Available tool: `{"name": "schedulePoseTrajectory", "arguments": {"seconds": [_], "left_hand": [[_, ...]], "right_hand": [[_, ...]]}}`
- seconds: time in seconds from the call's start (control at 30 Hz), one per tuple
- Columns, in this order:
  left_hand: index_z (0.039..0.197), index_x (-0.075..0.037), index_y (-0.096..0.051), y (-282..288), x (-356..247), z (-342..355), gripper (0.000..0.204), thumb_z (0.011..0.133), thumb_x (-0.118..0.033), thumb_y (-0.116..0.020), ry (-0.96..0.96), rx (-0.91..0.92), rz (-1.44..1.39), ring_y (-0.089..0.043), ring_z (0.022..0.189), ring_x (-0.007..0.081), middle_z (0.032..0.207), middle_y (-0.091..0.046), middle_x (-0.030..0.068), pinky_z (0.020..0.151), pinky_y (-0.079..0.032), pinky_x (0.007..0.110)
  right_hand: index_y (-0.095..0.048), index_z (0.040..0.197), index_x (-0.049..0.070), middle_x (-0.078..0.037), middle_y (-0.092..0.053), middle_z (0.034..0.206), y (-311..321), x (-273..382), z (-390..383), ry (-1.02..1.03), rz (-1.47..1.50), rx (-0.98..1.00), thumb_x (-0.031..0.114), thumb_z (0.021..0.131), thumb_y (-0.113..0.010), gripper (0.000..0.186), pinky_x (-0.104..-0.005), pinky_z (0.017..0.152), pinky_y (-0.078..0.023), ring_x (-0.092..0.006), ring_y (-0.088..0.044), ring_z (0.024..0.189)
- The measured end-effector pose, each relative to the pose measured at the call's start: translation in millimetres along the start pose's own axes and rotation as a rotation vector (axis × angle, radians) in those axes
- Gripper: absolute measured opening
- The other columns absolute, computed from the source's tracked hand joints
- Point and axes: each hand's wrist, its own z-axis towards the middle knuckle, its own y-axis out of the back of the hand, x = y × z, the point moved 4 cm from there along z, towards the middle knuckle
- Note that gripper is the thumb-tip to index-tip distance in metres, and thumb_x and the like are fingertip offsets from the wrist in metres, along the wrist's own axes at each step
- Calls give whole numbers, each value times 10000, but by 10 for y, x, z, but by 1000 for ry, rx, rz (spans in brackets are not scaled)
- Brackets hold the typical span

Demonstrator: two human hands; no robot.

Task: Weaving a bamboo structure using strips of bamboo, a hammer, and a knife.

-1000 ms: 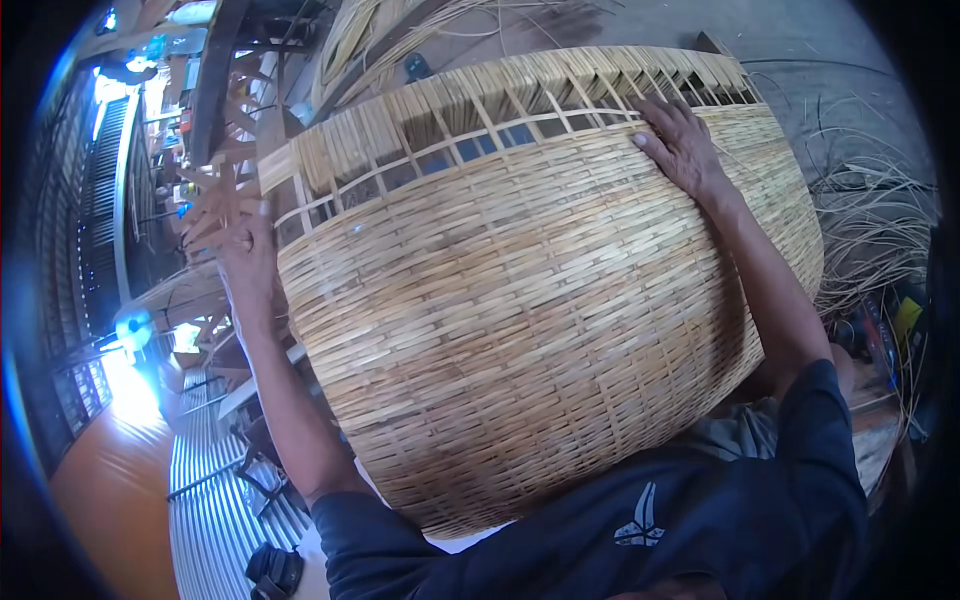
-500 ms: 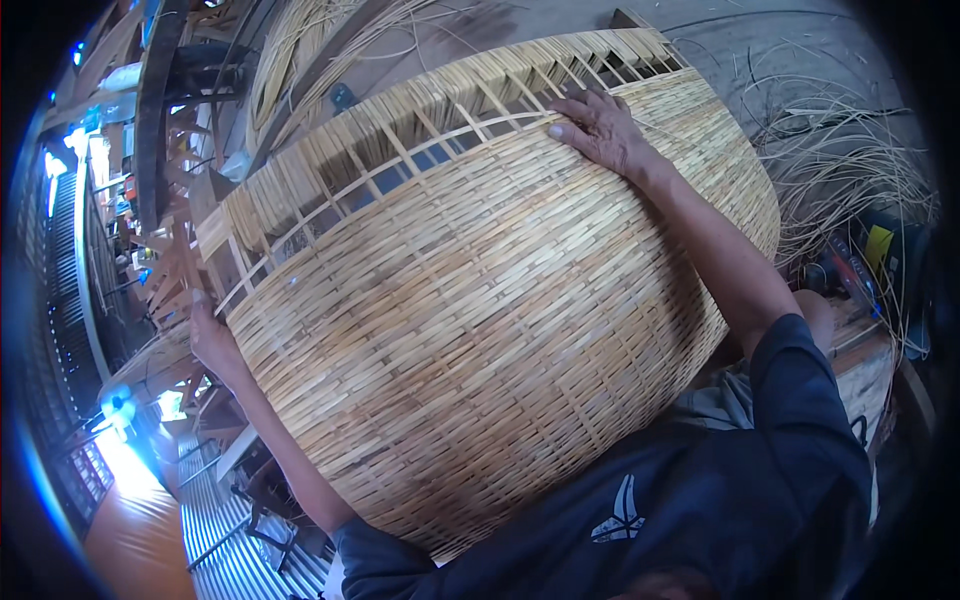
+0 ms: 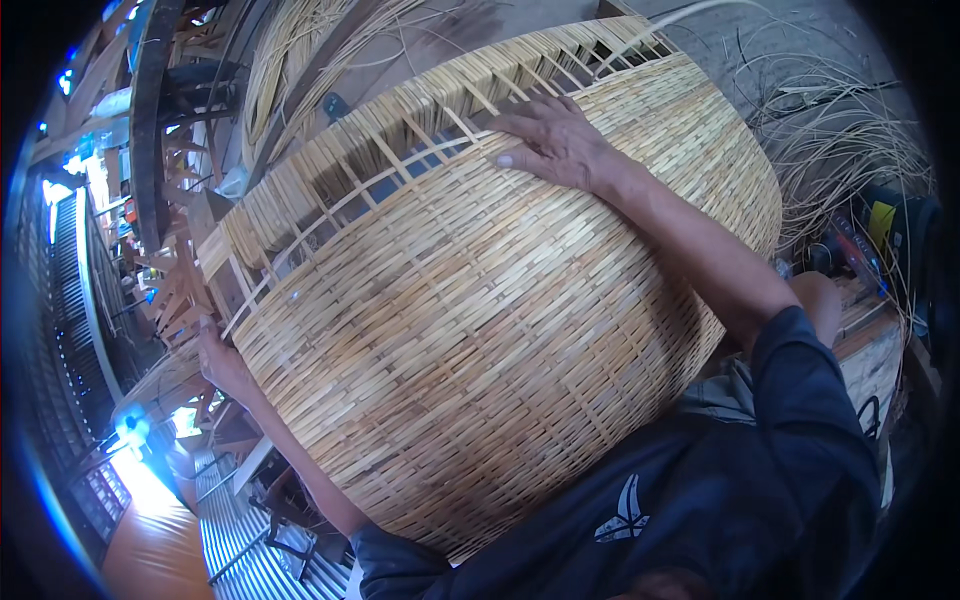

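A large curved panel of woven rattan (image 3: 470,300) fills the space before me, its far side ending in bare upright stakes below a wrapped rim (image 3: 430,95). My right hand (image 3: 555,145) presses on the weave's upper edge, fingers stretched out over the gap between the stakes. A pale strand (image 3: 380,180) runs through the stakes to the left of that hand. Over at the panel's left edge, my left hand (image 3: 225,365) grips the side, with its fingers partly hidden. At the top right, a loose pale strand (image 3: 650,35) arches up out of the stakes.
Tangled thin strips (image 3: 840,150) lie on the floor to the right, near a dark tool case with a yellow label (image 3: 880,220). Bundled long strips (image 3: 285,75) lie at the far left. Wooden frames and corrugated metal sheet (image 3: 225,510) stand at the left.
My right hand has slid left along the weave's upper edge. A loose strand now arches at the top right. My left hand stays at the left edge, slightly lower in view.
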Motion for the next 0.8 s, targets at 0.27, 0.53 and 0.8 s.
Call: {"name": "schedulePoseTrajectory", "arguments": {"seconds": [0.27,0.53,0.8], "left_hand": [[745,22,-536,-125,-661,-259,314,868,-265,-570,-435,-71,391,-470,571,240,622,-530,124,588,-400,349],[1050,-43,-624,-521,-1283,-720,306,818,-243,-623,-960,555,564,-521,969,319,1061,-567,141,873,-395,406],[979,-58,-689,-671,-1340,-671,281,803,-269,-629,-603,814,694,-575,856,313,933,-597,140,771,-441,395]], "right_hand": [[-346,1408,172,-148,-325,1434,95,737,86,58,-70,-130,662,864,-343,733,-498,1119,-161,-342,-212,1366],[-414,1366,156,-162,-382,1360,224,969,75,60,-109,-78,635,862,-407,696,-509,1101,-220,-329,-270,1331],[-305,1424,215,-91,-214,1503,-8,1501,183,118,-44,14,607,894,-339,660,-513,1124,-144,-317,-178,1388]]}}
